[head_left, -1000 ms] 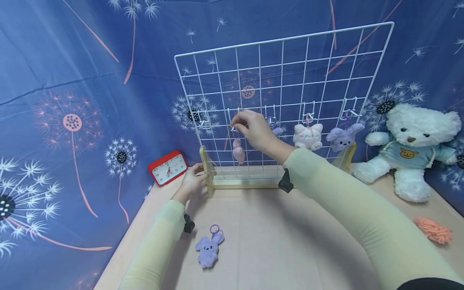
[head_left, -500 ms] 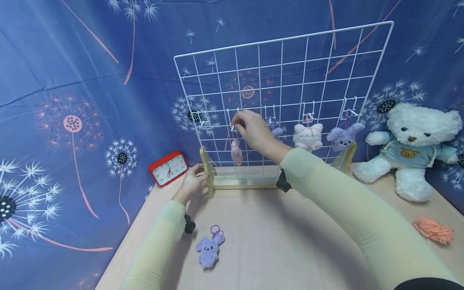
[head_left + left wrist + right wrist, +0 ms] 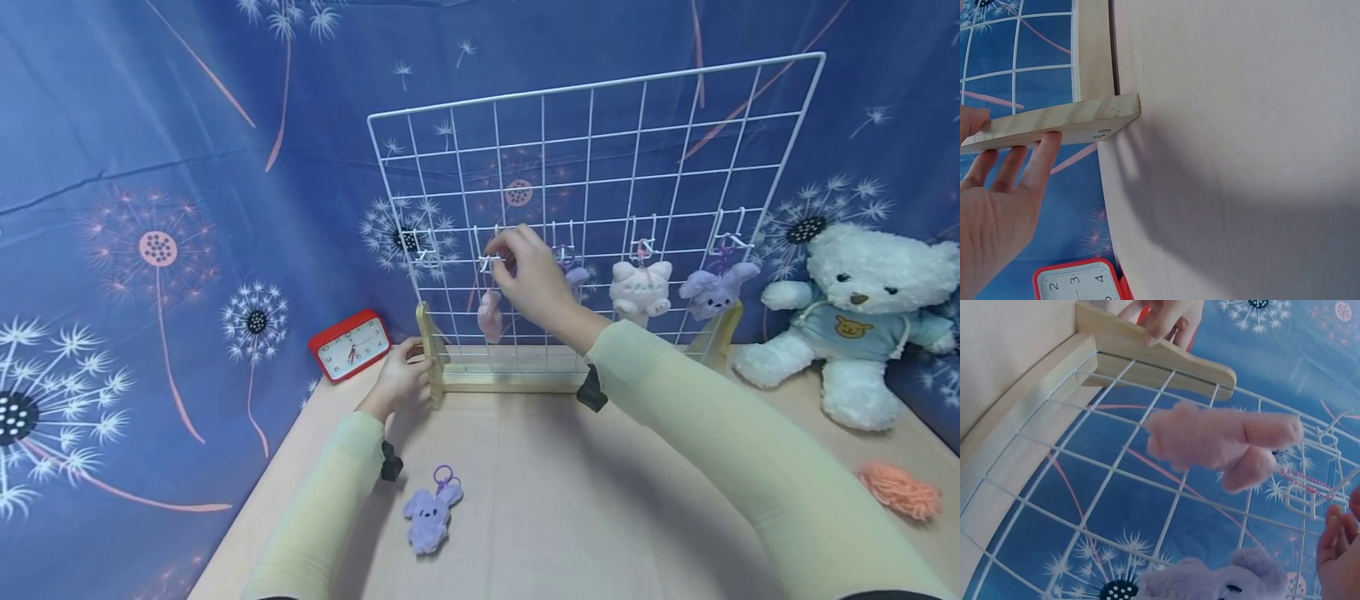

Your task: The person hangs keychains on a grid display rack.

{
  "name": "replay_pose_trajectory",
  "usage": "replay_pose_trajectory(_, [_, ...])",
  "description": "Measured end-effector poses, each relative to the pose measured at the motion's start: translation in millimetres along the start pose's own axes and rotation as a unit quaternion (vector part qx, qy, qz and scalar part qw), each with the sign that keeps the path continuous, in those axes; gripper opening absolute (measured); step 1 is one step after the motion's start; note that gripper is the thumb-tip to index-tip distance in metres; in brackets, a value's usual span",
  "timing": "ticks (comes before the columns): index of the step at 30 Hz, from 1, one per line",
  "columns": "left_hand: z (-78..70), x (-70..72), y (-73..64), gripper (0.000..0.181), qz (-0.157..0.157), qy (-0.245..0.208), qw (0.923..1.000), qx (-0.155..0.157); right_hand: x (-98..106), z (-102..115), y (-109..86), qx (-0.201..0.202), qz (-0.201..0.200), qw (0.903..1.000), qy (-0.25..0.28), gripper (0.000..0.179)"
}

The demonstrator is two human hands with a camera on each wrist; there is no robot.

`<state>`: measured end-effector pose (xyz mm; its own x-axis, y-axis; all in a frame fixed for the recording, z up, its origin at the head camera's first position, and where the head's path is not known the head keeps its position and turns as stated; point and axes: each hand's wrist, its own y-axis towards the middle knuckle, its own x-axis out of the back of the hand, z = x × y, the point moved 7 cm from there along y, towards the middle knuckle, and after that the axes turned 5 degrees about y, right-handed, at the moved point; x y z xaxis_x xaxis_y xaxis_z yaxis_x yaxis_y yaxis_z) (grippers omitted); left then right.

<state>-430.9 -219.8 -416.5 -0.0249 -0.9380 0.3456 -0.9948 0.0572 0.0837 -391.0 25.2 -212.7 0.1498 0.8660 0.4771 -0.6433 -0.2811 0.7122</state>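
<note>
My left hand (image 3: 401,379) grips the wooden side foot (image 3: 1054,124) of the white wire grid rack (image 3: 600,200), thumb on one face and fingers on the other. At the rack, my right hand (image 3: 532,279) is beside a white hook (image 3: 487,264), fingers loosely bent. From that hook a pink plush keychain (image 3: 1210,437) hangs by its pink strap; the right wrist view shows the fingertips near the hook's end, with nothing visibly pinched. A purple plush keychain (image 3: 576,279) hangs partly hidden behind the right hand. Another purple plush keychain (image 3: 429,521) lies on the table.
A white plush keychain (image 3: 641,290) and a purple one (image 3: 718,292) hang farther right. An unoccupied hook (image 3: 423,255) is at the left. A red clock (image 3: 350,346) stands left, a white teddy bear (image 3: 851,325) and an orange yarn bundle (image 3: 900,492) right.
The right fingers have drawn slightly away from the hook, which shows more now. The pink plush has turned a little and hangs there. The left hand stays on the wooden foot.
</note>
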Motion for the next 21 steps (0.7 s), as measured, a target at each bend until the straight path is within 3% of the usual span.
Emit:
replay_pose_trajectory(6, [1.9,-0.9,0.7,0.046,-0.010,0.018,0.9998,-0.002,5,18,-18.0,0.091,-0.056,0.9937,0.034,0.019])
replay_pose_trajectory(10, [4.2,-0.2,-0.5,0.046,-0.012,0.020,0.9997,0.001,-6,31,-36.9,0.132,-0.062,0.9880,0.051,0.021])
replay_pose_trajectory(15, [4.6,0.2,-0.9,0.046,-0.011,0.023,0.9996,0.007,-34,41,-65.9,0.158,-0.029,0.9859,0.048,0.018])
replay_pose_trajectory(21, [2.0,2.0,0.0,0.044,-0.010,0.012,0.9999,0.001,-79,33,-96.6,0.119,0.046,0.9908,0.044,0.015])
